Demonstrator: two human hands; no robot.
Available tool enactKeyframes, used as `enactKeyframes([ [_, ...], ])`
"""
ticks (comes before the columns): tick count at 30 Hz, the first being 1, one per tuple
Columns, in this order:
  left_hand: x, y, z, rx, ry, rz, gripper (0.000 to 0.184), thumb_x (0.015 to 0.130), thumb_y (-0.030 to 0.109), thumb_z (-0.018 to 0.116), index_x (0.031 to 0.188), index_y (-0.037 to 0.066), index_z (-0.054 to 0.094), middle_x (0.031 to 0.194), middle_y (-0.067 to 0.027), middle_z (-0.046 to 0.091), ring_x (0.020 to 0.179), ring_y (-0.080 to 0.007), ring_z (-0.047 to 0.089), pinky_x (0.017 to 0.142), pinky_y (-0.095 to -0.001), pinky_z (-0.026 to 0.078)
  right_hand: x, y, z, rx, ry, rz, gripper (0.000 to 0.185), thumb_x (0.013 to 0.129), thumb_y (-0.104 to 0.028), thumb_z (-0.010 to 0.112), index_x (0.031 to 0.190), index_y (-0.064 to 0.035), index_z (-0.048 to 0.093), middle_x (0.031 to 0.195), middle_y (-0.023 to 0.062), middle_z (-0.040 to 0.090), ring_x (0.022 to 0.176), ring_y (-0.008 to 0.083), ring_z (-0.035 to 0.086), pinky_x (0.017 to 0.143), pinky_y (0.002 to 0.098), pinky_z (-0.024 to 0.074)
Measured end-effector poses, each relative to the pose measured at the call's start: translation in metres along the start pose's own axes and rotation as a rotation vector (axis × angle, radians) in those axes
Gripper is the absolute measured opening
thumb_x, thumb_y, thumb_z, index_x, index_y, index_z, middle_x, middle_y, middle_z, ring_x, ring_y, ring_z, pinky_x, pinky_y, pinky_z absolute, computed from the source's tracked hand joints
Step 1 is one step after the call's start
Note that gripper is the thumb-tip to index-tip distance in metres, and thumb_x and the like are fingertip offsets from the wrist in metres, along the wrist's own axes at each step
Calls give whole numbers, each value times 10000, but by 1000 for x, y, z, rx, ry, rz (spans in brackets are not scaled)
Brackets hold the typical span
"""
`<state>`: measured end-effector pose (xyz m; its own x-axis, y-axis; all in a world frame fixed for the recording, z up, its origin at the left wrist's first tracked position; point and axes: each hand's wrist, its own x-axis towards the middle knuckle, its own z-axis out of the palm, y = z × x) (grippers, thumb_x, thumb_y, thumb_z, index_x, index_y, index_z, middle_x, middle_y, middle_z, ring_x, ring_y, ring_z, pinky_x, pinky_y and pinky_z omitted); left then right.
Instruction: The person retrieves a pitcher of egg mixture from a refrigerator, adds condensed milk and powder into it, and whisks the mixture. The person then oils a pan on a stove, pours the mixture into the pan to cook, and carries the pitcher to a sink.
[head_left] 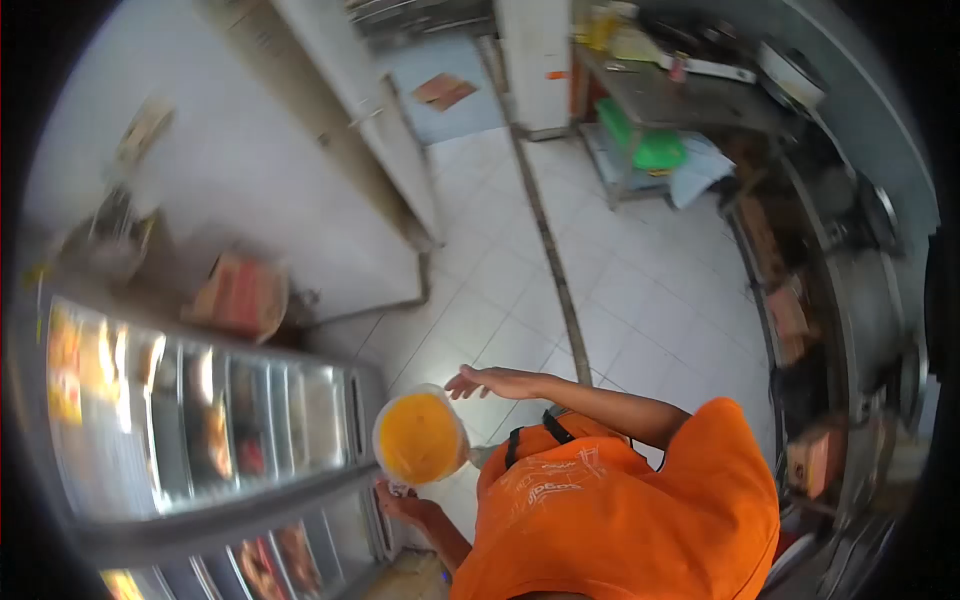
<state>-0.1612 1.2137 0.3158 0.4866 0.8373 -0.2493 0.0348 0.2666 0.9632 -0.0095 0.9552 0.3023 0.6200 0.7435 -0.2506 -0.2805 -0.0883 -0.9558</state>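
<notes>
A round, see-through plastic tub [420,437] with yellow-orange contents is held up in front of my orange shirt. My left hand [403,504] grips the tub from its lower side, with some fingers hidden behind it. Beside the tub's upper rim is my right hand [488,382], fingers stretched out and slightly apart, holding nothing. Whether its fingertips touch the rim is hard to tell. Close to the tub's left stands a lit upright fridge [357,425] with wire shelves and packed food inside.
A cardboard box [240,297] sits behind the fridge by the white wall. White floor tiles [480,255] run ahead, crossed by a dark strip [553,240]. A metal table [680,103] with a green item [640,140] below stands far right; shelving [785,290] lines the right side.
</notes>
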Motion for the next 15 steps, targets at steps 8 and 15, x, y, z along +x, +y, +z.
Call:
enactKeyframes([
  [8,-101,-57,261,135,-706,-165,267,952,179,514,732,28,507,708,-13,496,655,-125,529,594,-306,453,-153,-9,-135,235,709,54,813,981,-673,203,1503,-62,328,1526,174,348,1426,292,290,1179,430,185],
  [15,-164,-98,478,273,-1020,-259,300,940,188,561,682,40,523,697,-3,511,630,-111,473,582,-308,402,-184,-13,-265,285,1198,-195,609,1053,-446,335,1504,-44,253,1477,143,394,1396,252,325,1156,364,226],
])
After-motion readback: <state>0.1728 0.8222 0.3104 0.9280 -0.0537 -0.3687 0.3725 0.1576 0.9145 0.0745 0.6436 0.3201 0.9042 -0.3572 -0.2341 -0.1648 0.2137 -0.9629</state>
